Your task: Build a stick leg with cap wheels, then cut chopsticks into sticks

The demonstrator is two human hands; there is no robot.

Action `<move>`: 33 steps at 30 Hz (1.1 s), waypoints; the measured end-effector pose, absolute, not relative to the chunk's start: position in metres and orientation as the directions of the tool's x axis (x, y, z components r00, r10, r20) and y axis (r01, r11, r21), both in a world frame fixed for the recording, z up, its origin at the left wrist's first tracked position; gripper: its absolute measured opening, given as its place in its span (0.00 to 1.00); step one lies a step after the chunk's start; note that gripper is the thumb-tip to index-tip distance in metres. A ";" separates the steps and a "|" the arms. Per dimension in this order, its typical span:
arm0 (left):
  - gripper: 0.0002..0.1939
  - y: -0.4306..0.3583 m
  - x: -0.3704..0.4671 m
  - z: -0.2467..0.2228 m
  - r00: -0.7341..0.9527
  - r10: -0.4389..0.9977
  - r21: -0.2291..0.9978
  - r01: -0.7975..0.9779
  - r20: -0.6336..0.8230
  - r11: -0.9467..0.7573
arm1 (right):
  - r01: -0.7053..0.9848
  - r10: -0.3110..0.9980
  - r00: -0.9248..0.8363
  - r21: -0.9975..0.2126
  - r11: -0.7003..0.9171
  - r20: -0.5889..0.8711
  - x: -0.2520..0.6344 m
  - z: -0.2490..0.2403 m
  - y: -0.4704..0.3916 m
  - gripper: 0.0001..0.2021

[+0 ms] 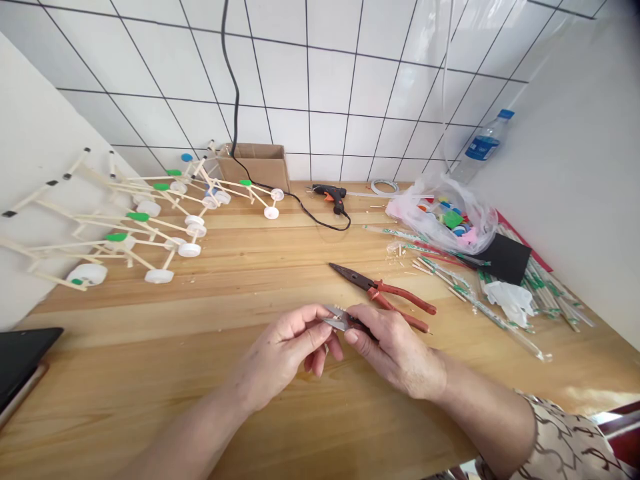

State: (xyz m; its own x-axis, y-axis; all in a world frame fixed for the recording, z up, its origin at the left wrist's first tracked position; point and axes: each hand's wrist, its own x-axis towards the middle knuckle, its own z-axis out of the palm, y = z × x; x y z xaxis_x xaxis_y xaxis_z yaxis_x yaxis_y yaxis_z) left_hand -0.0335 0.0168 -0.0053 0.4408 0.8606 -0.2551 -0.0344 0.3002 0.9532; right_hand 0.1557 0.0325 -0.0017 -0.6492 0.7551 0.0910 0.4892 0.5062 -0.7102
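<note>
My right hand (397, 350) is wrapped around a pair of scissors (339, 323), whose grey blades point left and stand apart. My left hand (295, 343) is closed in a pinch at the blade tips, with thumb and forefinger pressed together. Small pale bits show between the blades, but what the left fingers hold is too small and covered to make out. Just beyond my right hand lie long-nose pliers (373, 287) with red handles, flat on the wooden table (240, 387) and touched by neither hand.
Several stick models (135, 217) with white cap wheels stand at left. A cardboard box (263, 167), a glue gun (331, 197) and a tape roll (384, 187) lie at the back. On the right are a bag of bottle caps (450, 217), wrapped chopsticks (545, 293) and a bottle (483, 148).
</note>
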 end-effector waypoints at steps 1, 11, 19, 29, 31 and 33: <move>0.11 0.017 -0.033 -0.006 0.443 0.859 0.953 -0.035 -0.256 0.302 | 0.487 0.752 -0.653 -0.710 0.510 0.092 0.156 -0.002 0.032 0.11; 0.09 0.016 -0.032 -0.005 0.433 0.858 0.945 -0.041 -0.277 0.325 | 0.433 0.730 -0.669 -0.725 0.535 0.139 0.154 -0.002 0.031 0.12; 0.10 0.016 -0.031 -0.007 0.411 0.867 0.945 -0.038 -0.280 0.323 | 0.435 0.728 -0.677 -0.739 0.515 0.109 0.155 0.000 0.032 0.12; 0.10 0.016 -0.032 -0.007 0.437 0.857 0.949 -0.025 -0.273 0.315 | 0.440 0.735 -0.670 -0.742 0.506 0.104 0.155 -0.001 0.031 0.12; 0.10 0.016 -0.032 -0.007 0.441 0.852 0.947 -0.013 -0.281 0.320 | 0.439 0.741 -0.660 -0.739 0.511 0.121 0.155 -0.002 0.031 0.13; 0.11 0.016 -0.032 -0.006 0.439 0.851 0.946 -0.008 -0.289 0.325 | 0.420 0.739 -0.659 -0.746 0.517 0.141 0.153 -0.003 0.030 0.14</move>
